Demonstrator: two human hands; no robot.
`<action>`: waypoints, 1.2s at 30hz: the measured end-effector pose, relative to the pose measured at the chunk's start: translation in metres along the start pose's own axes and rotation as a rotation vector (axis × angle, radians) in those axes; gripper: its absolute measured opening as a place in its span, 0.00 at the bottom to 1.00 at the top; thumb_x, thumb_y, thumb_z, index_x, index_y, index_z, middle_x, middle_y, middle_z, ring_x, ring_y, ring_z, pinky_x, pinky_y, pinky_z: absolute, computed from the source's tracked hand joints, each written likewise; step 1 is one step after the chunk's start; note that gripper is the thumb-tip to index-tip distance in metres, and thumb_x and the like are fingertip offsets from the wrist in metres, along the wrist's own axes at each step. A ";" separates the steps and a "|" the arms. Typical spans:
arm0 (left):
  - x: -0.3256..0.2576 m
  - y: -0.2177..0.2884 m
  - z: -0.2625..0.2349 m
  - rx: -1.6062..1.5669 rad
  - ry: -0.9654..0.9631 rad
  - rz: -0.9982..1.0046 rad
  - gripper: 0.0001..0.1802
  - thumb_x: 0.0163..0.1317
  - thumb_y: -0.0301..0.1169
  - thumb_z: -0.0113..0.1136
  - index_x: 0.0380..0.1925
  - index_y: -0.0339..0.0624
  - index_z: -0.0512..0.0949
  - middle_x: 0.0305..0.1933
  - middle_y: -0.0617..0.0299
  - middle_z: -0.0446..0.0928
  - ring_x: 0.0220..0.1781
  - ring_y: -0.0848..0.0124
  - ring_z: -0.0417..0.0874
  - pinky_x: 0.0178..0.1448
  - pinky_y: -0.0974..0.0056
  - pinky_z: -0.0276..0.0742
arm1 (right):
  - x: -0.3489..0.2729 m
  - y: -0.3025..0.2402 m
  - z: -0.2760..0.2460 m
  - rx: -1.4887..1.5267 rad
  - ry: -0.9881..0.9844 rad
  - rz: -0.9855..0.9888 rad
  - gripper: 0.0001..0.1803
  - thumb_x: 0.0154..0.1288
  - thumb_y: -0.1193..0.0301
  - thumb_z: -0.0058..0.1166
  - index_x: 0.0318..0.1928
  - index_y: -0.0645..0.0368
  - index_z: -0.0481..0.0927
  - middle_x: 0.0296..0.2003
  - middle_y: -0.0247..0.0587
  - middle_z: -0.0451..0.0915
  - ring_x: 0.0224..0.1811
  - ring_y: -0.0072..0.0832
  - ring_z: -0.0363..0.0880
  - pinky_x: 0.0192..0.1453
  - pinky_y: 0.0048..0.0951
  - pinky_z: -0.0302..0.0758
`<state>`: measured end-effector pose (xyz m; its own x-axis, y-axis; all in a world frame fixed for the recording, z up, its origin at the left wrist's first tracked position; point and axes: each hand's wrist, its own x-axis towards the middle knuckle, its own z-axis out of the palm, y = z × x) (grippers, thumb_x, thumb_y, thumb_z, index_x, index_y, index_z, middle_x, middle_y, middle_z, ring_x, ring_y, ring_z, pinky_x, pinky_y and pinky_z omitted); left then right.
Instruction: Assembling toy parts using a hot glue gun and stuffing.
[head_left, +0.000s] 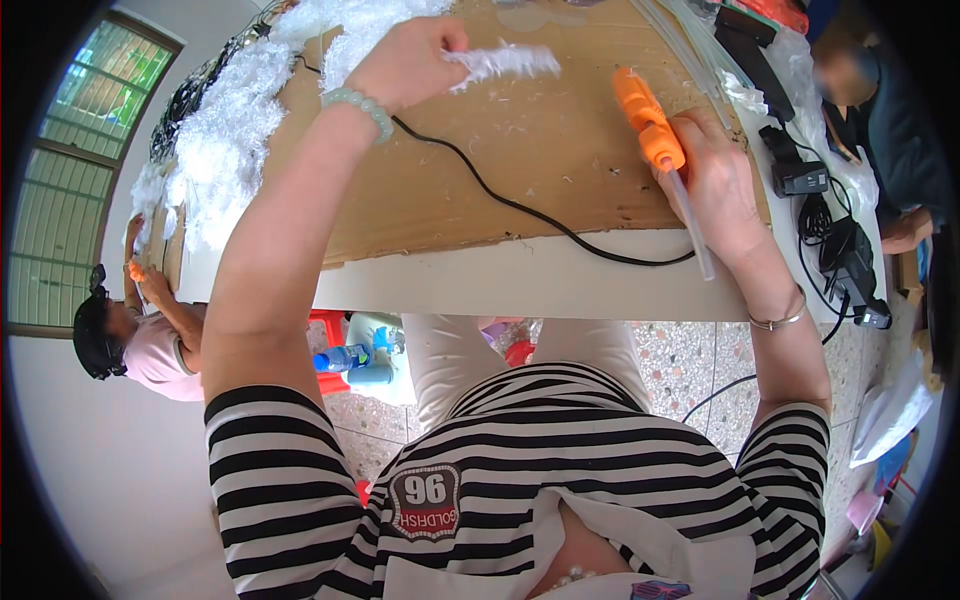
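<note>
My left hand (408, 62) is closed in a pinch on the end of a white fluffy strip (512, 63), which points right over the cardboard and is a little blurred. In my right hand (715, 178) is an orange glue gun (646, 115), its nozzle end pointing away from me. A clear glue stick (693, 225) sticks out of the gun's near end toward my wrist. The fingers wrap round the gun's handle, which is mostly hidden. Strip and glue gun are apart from each other.
Cardboard (560, 190) covers the white table. White fluffy material (230, 130) heaps at left. A black cable (480, 180) crosses the cardboard. Clear sticks (680, 45) lie far right, black power adapters (850, 260) at right. Other people (150, 340) sit at left and right.
</note>
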<state>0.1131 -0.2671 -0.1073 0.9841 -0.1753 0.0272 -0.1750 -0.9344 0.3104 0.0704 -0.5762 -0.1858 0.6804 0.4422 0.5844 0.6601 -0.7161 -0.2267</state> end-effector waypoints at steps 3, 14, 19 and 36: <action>-0.006 -0.026 -0.001 -0.227 0.572 0.096 0.17 0.51 0.33 0.64 0.40 0.36 0.77 0.40 0.57 0.80 0.43 0.71 0.79 0.47 0.69 0.73 | 0.001 -0.005 0.000 -0.050 -0.022 -0.031 0.17 0.49 0.74 0.61 0.41 0.66 0.75 0.41 0.49 0.75 0.34 0.47 0.77 0.38 0.38 0.76; -0.048 -0.005 0.055 -1.610 0.694 -0.140 0.14 0.50 0.17 0.55 0.39 0.33 0.77 0.36 0.59 0.80 0.36 0.73 0.79 0.40 0.70 0.75 | 0.034 -0.037 -0.053 -0.063 -0.337 -0.097 0.25 0.47 0.73 0.59 0.50 0.63 0.75 0.51 0.51 0.73 0.51 0.47 0.73 0.55 0.39 0.70; -0.055 0.014 0.060 -1.696 0.588 -0.015 0.13 0.51 0.16 0.53 0.39 0.33 0.76 0.38 0.59 0.79 0.37 0.73 0.79 0.41 0.69 0.75 | 0.085 -0.072 -0.045 0.188 -0.304 0.019 0.27 0.52 0.66 0.60 0.54 0.62 0.73 0.48 0.47 0.77 0.47 0.38 0.76 0.53 0.34 0.72; -0.063 0.016 0.073 -1.495 0.409 0.098 0.14 0.54 0.16 0.51 0.42 0.33 0.75 0.37 0.63 0.79 0.35 0.79 0.77 0.38 0.73 0.72 | 0.132 -0.055 0.041 1.418 -0.383 0.493 0.15 0.68 0.68 0.47 0.50 0.64 0.75 0.37 0.35 0.78 0.34 0.20 0.77 0.38 0.19 0.74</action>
<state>0.0464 -0.2943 -0.1735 0.9551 0.1113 0.2745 -0.2948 0.2680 0.9172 0.1373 -0.4561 -0.1281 0.8056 0.5898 0.0555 -0.0460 0.1557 -0.9867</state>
